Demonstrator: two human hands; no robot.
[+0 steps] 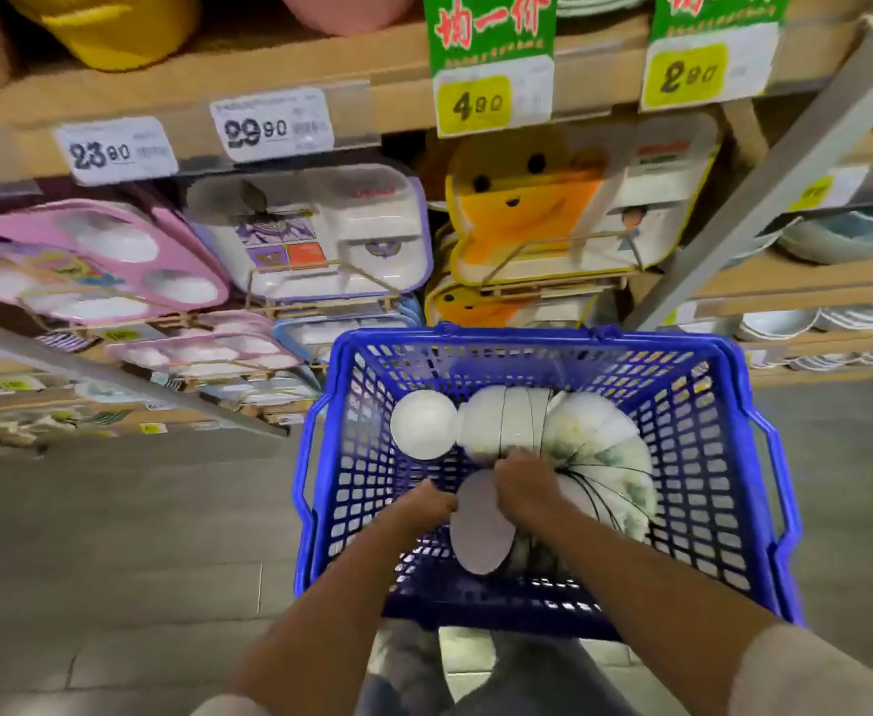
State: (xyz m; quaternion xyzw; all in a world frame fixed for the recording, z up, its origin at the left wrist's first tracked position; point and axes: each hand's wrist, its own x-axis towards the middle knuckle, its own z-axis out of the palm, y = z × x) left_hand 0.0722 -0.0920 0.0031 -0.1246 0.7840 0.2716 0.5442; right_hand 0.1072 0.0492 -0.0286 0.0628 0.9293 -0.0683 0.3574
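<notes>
You have both hands down inside the blue plastic lattice shopping basket [765, 457]. The thing they share is the plain white round ceramic dish [481, 534], which stands tilted on its edge close to the basket's near wall, a little left of the middle. Your left hand [426, 501] curls its fingers onto the dish's left rim. Your right hand [525, 483] is clenched over its upper rim, just where it meets the curved row of green-patterned ceramic bowls [610, 457]; whether the right fingers also catch the first of those bowls is too blurred to tell. Two hands on different parts of the rim look like the sensible grip, since a smooth dish on edge would likely roll or knock its neighbours if held from one side. The patterned bowls are nested on their sides and sweep from the middle toward the right wall, touching a shorter row of plain white ceramic bowls [507, 421] along the far wall, with a single white round bowl [423, 425] at that row's left end. Packed together on edge, they seem to brace each other. Beyond the far rim, the wooden shop shelves [321, 85] hold coloured divided children's trays [321, 235].
</notes>
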